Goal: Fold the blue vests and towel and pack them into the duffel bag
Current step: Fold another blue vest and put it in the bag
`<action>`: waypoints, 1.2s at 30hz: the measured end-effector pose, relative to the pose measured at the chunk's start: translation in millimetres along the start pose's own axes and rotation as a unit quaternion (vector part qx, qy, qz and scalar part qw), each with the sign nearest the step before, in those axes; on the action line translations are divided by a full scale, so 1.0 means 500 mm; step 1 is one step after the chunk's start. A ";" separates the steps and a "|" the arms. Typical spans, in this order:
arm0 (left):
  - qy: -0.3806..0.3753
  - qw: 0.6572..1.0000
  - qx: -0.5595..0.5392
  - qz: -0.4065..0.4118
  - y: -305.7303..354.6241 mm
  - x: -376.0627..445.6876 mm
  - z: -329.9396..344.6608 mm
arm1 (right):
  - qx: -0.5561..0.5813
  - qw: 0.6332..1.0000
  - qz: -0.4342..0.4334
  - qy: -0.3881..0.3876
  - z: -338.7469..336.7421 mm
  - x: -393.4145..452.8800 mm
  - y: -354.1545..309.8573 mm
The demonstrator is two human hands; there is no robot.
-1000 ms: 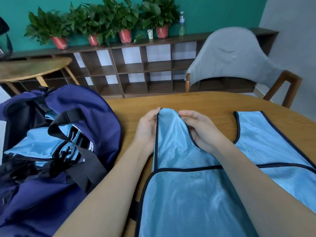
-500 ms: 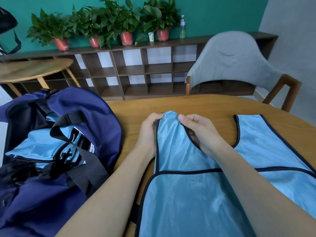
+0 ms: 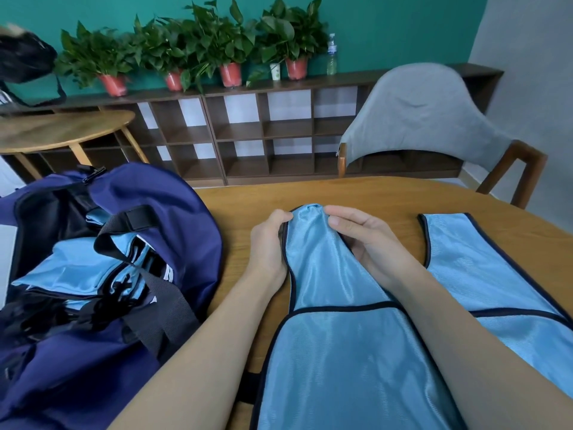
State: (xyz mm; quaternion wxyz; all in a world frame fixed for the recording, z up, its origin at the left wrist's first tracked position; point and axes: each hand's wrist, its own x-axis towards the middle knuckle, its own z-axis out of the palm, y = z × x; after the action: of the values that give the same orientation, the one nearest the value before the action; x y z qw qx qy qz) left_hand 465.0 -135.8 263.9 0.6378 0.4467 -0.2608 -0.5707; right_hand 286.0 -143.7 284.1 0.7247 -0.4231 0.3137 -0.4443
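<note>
A light blue vest [image 3: 347, 352] with dark trim lies flat on the wooden table [image 3: 372, 193] in front of me. My left hand [image 3: 269, 243] pinches the left edge of its left shoulder strap near the top. My right hand [image 3: 366, 240] grips the same strap's right edge, fingers curled over the tip. The other shoulder strap [image 3: 459, 249] lies flat to the right. On the left stands the open navy duffel bag [image 3: 173, 218], with folded light blue cloth [image 3: 71, 271] inside under its black straps.
A chair [image 3: 428, 110] draped in grey cloth stands behind the table at the right. A low brown shelf unit [image 3: 266, 128] with potted plants [image 3: 229, 48] and a bottle runs along the teal wall. A small round table [image 3: 62, 128] is at far left.
Both hands have bunched the strap's tip a little narrower and lifted it slightly. The view has tilted down a bit. The bag has not moved.
</note>
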 end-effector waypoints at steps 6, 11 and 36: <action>0.007 1.000 -0.019 -0.001 0.007 -0.008 -0.004 | -0.040 0.999 -0.014 -0.009 0.004 -0.003 0.005; 0.032 0.999 -0.028 0.017 0.002 -0.005 -0.010 | -0.027 0.996 -0.068 0.045 -0.002 0.003 0.012; 0.010 0.965 0.188 0.185 0.008 -0.018 -0.019 | -0.256 0.944 -0.193 0.072 -0.030 0.038 0.048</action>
State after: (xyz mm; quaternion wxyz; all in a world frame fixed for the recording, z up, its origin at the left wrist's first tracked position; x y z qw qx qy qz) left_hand 473.0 -124.6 264.7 0.6391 0.5086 -0.4351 -0.3790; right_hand 290.1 -159.9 254.5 0.4677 -0.6138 0.3806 -0.5096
